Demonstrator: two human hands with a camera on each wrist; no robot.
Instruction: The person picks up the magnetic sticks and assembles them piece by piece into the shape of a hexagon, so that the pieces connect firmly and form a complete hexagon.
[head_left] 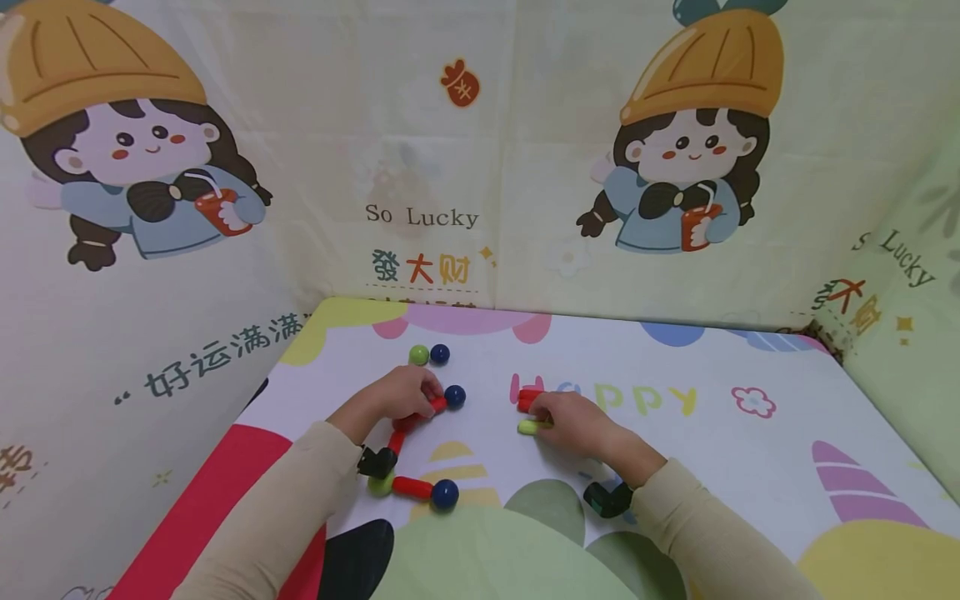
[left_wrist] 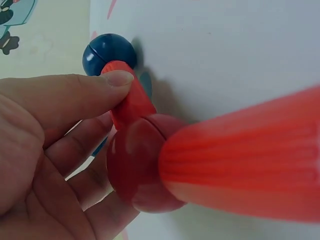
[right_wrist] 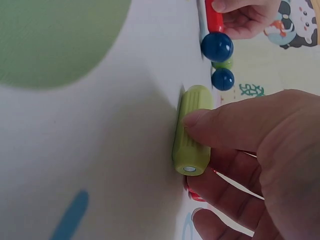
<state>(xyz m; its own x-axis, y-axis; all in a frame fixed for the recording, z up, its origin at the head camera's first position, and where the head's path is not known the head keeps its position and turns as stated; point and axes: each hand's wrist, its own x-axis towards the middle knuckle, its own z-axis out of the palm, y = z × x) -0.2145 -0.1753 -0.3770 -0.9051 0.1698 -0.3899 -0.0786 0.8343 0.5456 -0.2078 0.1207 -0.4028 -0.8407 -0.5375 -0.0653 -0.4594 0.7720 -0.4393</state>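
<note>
With thumb and fingers my left hand [head_left: 405, 393] pinches a red ribbed rod [left_wrist: 131, 102]. A dark blue ball [head_left: 455, 396] sits at the rod's far end and a red ball [left_wrist: 140, 165] at its near end. From the red ball another red rod [left_wrist: 245, 165] runs toward a light green ball [head_left: 381, 484], followed by a red rod [head_left: 412, 487] and a blue ball [head_left: 445, 495]. My right hand [head_left: 577, 423] holds a light green rod [right_wrist: 192, 135] low over the table, thumb on its side. Red rods [head_left: 529, 399] lie beside the right fingers, partly hidden.
Beyond my left hand, a loose green ball [head_left: 418, 355] and a blue ball [head_left: 440, 354] stand side by side. The table [head_left: 750, 467] has a printed cover, and a patterned cloth [head_left: 540, 192] hangs behind and along the sides.
</note>
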